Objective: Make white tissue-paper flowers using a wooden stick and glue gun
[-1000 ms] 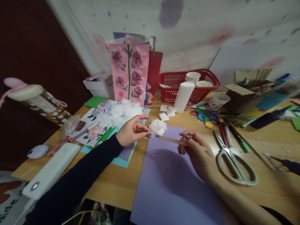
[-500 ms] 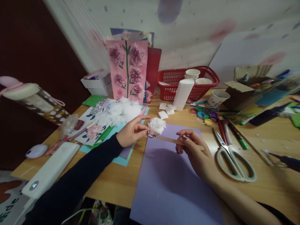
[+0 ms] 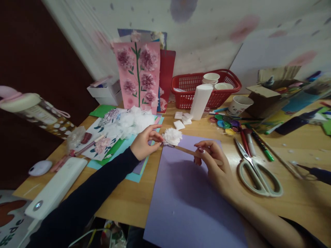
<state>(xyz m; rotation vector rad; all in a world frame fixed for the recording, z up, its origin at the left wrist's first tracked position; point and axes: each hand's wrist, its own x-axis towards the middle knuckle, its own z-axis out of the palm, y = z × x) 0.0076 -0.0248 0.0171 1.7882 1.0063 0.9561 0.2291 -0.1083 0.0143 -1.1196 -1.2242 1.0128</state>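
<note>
In the head view, the left hand (image 3: 146, 143) pinches the edge of a white flower (image 3: 172, 136) above the far left corner of the purple sheet (image 3: 178, 206). The right hand (image 3: 218, 165) pinches a wooden stick (image 3: 186, 150), tip at the flower's near edge; its back end, hidden a second ago, now shows

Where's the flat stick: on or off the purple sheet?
Off: right hand holds the flat stick above the purple sheet, shadow beneath.
</note>
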